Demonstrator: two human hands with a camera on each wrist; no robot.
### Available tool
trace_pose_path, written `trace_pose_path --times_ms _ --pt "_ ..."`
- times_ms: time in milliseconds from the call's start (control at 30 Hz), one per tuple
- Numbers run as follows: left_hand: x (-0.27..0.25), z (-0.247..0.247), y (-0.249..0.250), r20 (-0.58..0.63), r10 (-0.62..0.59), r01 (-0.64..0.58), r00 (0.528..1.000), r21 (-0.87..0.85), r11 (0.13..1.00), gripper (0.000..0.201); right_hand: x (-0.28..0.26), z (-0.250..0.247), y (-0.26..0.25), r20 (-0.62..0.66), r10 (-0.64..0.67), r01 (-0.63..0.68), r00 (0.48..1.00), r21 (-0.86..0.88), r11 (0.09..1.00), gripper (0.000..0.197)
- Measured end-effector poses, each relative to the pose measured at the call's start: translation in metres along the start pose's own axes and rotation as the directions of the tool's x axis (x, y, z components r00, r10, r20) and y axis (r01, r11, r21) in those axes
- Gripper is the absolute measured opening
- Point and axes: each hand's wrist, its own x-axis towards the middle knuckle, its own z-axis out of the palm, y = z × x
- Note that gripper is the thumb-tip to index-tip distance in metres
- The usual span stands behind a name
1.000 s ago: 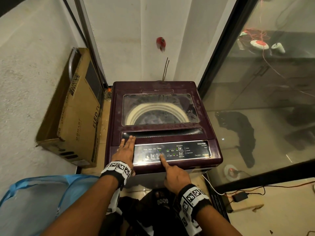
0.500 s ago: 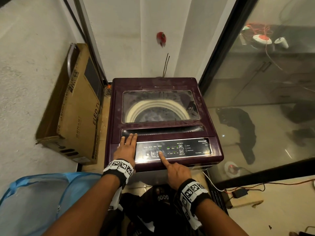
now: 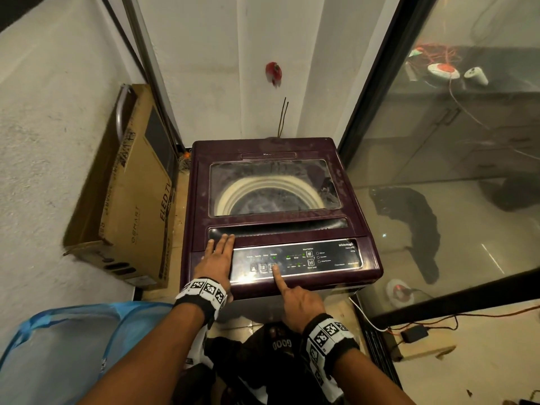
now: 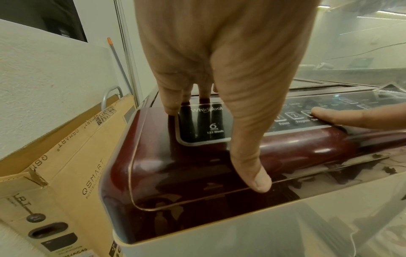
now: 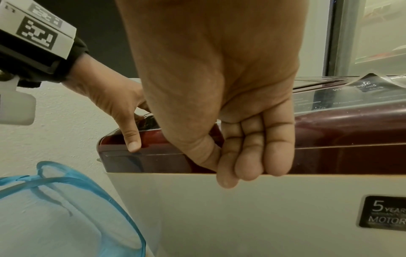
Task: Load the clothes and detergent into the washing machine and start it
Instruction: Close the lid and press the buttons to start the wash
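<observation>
1. Nearest, a blue laundry bag lies below the left wrist.
2. Right hand: index fingertip presses a button on the control panel; the other fingers curl into the palm, gripping nothing.
3. Left hand: flat, fingers straight, resting on the washing machine just left of the panel, thumb down its front edge.
4. Beyond both hands, the closed glass lid shows the drum.
5. Left of the machine, a cardboard box leans on the wall.
</observation>
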Motion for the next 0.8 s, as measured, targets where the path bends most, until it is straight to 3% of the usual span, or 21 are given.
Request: trace_pose_path --times_ms 167,433,800 --pt "0.002 0.002 -0.006 -0.006 0.014 -0.014 1.000 -0.017 1.000 0.153 0.001 -0.012 0.002 0.021 -0.024 0.024 0.999 0.001 1.000 0.098" --pt "0.002 0.003 -0.008 -0.012 0.029 -0.029 1.000 -0.020 0.999 0.153 -0.003 -0.016 0.014 -0.071 -0.025 0.030 0.997 0.075 0.997 0.067" --pt "0.001 0.006 -0.010 -0.047 0.030 -0.029 0.998 0.009 1.000 0.150 -0.003 -0.025 0.040 -0.208 -0.011 0.041 0.978 0.138 0.990 0.073"
